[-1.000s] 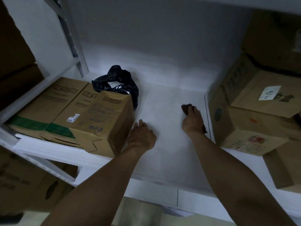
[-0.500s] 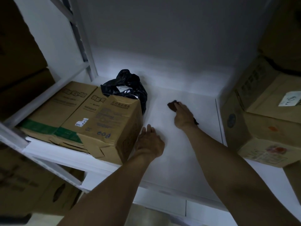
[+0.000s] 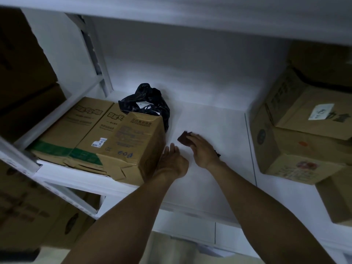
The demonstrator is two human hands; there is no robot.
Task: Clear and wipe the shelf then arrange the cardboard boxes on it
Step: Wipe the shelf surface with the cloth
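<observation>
- Your left hand (image 3: 172,162) is nearest you. It lies flat on the white shelf (image 3: 219,187) with the fingers straight and close together, just beside the right wall of the cardboard box (image 3: 118,141). I cannot tell whether it actually touches the box.
- Your right hand (image 3: 203,151) is just beyond it and to its right. The fingers are stretched out and press a dark cloth (image 3: 183,138) onto the shelf. One corner of the cloth pokes out past your fingertips, and a scrap shows by the wrist.
- By my reading you are mid-wipe, on the bare stretch between the boxes.
- The two hands are close together. A wide sweep to the left could run the cloth into your own left hand, or into the box wall, and leave a strip along its foot unwiped.
- The black plastic bag (image 3: 150,103) is beyond your left hand, tucked behind that box. If the cloth snags it, it may drag or spill. It also hides the shelf beneath it, so that patch stays dirty until it is cleared.
- Well to the right of your right hand is a stack of cardboard boxes (image 3: 297,141), and the upper one sits askew. A knock from your elbow on a rightward stroke could shift it.
- The light is dim, so you could easily miss dust at the back.
</observation>
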